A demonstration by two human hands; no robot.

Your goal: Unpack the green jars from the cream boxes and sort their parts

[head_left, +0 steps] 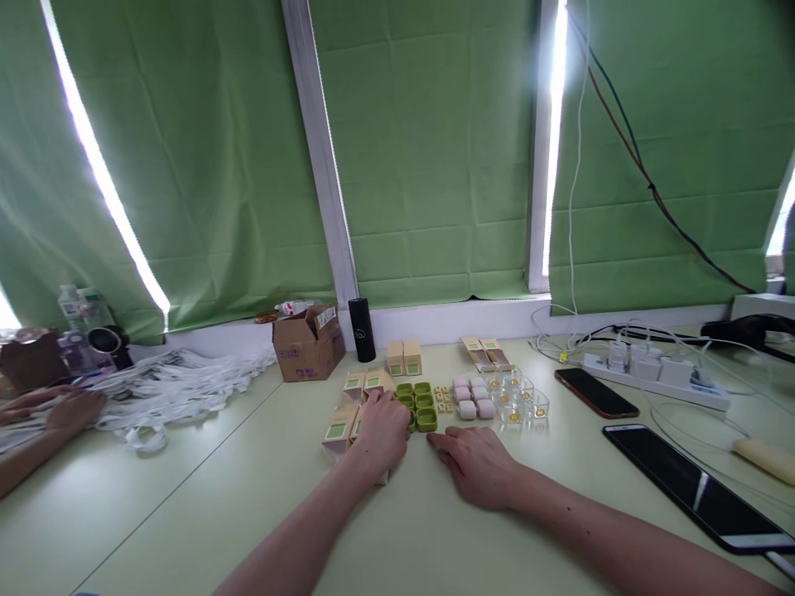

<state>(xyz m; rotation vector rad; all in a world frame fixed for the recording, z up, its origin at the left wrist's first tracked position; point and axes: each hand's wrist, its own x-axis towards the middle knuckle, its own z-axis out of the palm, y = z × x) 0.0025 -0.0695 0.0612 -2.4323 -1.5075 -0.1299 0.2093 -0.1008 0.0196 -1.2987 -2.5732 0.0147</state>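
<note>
My left hand (383, 426) reaches over several small cardboard boxes with green labels (337, 429) and the left side of the green square cups (426, 419); its fingers are curled and their tips are hidden. My right hand (475, 459) rests on the table, index finger stretched toward the front edge of the cups, other fingers loosely bent, holding nothing visible. Right of the cups lie small yellowish squares (444, 399), then pale pink and white rounded blocks (467, 410), then clear containers with gold-coloured bits (513, 410).
Behind stand an open carton (304, 352), a black cylinder (361, 331) and two small boxes (403, 359). Phones (595, 392) and a power strip (658, 379) lie right. Another person's hands (74, 410) touch white strips (186, 389) at left.
</note>
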